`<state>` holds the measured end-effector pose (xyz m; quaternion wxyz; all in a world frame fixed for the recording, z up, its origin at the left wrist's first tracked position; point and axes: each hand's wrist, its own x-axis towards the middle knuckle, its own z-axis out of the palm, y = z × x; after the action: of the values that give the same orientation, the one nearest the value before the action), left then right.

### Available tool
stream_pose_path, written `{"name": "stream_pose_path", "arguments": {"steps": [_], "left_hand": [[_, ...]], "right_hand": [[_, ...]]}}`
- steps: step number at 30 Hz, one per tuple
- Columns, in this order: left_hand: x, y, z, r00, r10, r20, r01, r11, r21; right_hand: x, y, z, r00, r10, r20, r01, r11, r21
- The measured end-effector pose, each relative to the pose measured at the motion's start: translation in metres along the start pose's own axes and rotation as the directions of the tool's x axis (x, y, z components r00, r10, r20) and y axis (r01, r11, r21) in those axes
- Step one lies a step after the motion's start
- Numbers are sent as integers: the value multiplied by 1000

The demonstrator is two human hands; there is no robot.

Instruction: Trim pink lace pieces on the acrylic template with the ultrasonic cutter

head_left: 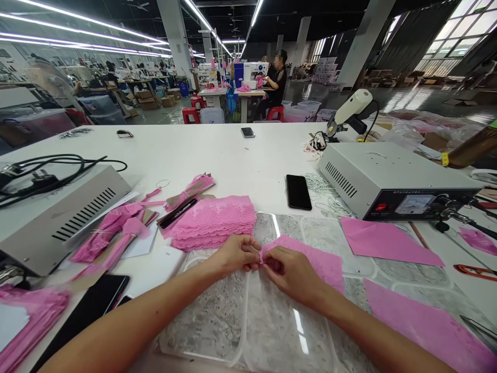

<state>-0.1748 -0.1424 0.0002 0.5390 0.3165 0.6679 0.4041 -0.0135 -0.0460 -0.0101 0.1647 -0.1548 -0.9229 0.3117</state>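
Note:
Both hands meet over the clear patterned mat [209, 321]. My left hand [238, 254] pinches the left edge of a pink fabric piece [318, 261], thumb and fingers pressed together. Right beside it, my right hand [289, 272] grips the same edge with curled fingers and covers part of the cloth. The piece spreads out to the right behind my right hand. Just beyond my left hand lies a stack of pink lace pieces [217, 220], with a black pen [178, 212] at its left side.
A grey machine box [388, 176] stands right, another [66, 207] left with black cables. A black phone [298, 191] lies near tangled pale thread [326, 194]. Pink sheets [388, 241] and orange-handled scissors [476, 271] are at right. A person [275, 77] sits at a sewing machine beyond the table.

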Motion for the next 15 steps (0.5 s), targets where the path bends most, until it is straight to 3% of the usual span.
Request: {"name": "stream_pose_path", "arguments": {"steps": [7, 15], "left_hand": [[0, 5, 6, 1000, 10, -9, -10, 1000, -9], [4, 7, 15, 996, 43, -77, -31, 989, 146]], "right_hand": [[0, 5, -1, 999, 47, 6, -47, 997, 60], [3, 3, -4, 989, 139, 39, -145, 945, 294]]}}
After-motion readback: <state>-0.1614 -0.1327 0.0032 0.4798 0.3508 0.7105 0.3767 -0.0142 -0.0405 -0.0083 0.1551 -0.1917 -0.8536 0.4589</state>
